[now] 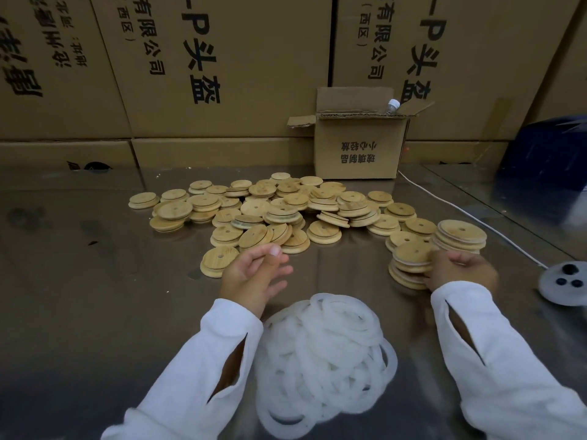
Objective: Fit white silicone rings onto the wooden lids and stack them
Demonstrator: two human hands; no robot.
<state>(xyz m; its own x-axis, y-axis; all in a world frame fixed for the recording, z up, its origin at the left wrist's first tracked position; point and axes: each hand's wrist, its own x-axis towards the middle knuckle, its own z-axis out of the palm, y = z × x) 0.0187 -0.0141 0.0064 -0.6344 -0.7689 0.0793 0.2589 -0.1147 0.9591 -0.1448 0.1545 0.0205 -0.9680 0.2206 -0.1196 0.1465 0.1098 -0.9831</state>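
Loose lids: round pale wooden lids with a small centre hole (270, 208), heaped in the middle of the reflective steel table (95, 312), far of both hands.
Rings: tangled heap of translucent white silicone rings (324, 354), near edge, between the two white sleeves.
Finished work: short stack of wooden lids with white bands at the rim (411, 265) at right; a second such stack (460, 236) just beyond.
Left hand (254, 277): fingers loosely curled, holding nothing visible, just near of the closest loose lid.
Right hand (457, 271): wrapped against the side of the near right stack, apparently steadying it; firm grip or mere touch cannot be told.
Handling, lids: likely light, stiff, smooth; best pinched by the rim, groove kept clear.
Handling, rings: likely soft, stretchy, clingy and prone to lifting in clumps; best taken singly by one strand from the heap's top.
Writing: small open cardboard box (359, 147) printed upside down, seemingly "玻璃制品 小心轻放"; large cardboard cartons behind (222, 58) show "有限公司", "(西区)", "P头盔".
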